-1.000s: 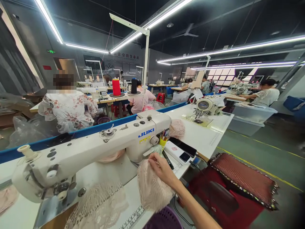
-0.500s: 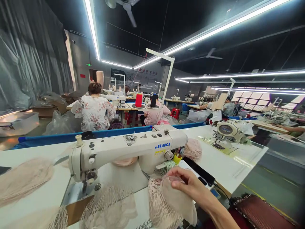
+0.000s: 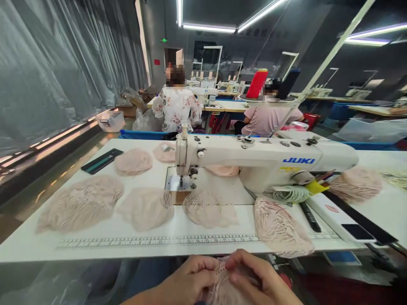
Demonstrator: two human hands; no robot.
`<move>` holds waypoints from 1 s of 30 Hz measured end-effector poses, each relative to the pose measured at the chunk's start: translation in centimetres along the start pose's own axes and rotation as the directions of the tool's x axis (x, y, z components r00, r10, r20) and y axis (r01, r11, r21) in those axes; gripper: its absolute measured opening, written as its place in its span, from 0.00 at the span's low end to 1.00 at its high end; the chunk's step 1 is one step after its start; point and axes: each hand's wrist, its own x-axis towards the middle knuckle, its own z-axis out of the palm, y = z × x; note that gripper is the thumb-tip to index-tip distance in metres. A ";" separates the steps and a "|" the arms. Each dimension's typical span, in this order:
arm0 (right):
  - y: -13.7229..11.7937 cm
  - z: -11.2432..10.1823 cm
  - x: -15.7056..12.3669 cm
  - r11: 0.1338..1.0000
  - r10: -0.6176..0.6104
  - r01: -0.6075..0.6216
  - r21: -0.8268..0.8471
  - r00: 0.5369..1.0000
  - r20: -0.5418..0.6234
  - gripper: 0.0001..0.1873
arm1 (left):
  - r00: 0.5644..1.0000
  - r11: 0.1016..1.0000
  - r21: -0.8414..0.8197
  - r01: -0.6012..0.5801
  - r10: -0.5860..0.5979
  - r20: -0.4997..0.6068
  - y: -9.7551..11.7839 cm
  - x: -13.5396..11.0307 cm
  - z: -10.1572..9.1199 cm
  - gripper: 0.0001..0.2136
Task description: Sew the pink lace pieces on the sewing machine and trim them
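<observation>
Low at the front edge of the table, my left hand (image 3: 200,275) and my right hand (image 3: 251,275) pinch a pale pink lace piece (image 3: 224,288) between them. Its lower part runs out of the picture. Beyond them stands a white sewing machine (image 3: 222,148), its needle end to the left. On the tabletop before it lie a lace piece (image 3: 206,209), a thin sheer piece (image 3: 144,209) and, at the right, a pile of lace pieces (image 3: 280,228). A larger pale pile (image 3: 82,203) rests at the left.
A printed ruler (image 3: 152,242) runs along the table's near edge. At the right are a coil of pale green cord (image 3: 288,194), a black marker (image 3: 310,217) and a white box (image 3: 340,216). Two people sit beyond the blue cloth trough (image 3: 143,134).
My view has swung left and down. My right hand has come from the lace pile at the right to the front, holding a piece, and my left hand has come into view on it.
</observation>
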 end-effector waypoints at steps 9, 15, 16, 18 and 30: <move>2.1 5.0 1.7 0.995 -0.095 0.090 0.047 0.990 0.106 0.12 | 0.998 0.998 0.035 0.045 -0.044 -0.039 -1.0 -3.1 -2.3 0.09; 2.0 6.6 2.8 0.991 -0.120 0.113 0.066 0.984 0.130 0.15 | 0.989 0.992 0.060 0.109 -0.103 -0.108 -1.6 -3.6 -3.3 0.09; 2.1 6.8 2.9 0.992 -0.120 0.113 0.058 0.983 0.136 0.16 | 0.987 0.991 0.058 0.117 -0.110 -0.116 -1.7 -3.7 -3.5 0.10; 2.5 7.1 3.2 0.991 -0.135 0.129 0.046 0.976 0.171 0.16 | 0.985 0.989 0.086 0.119 -0.107 -0.138 -1.9 -3.9 -3.8 0.10; 2.8 7.4 3.2 0.987 -0.157 0.157 0.017 0.962 0.224 0.15 | 0.995 0.964 0.258 0.066 -0.044 -0.090 -3.1 -4.2 -4.4 0.28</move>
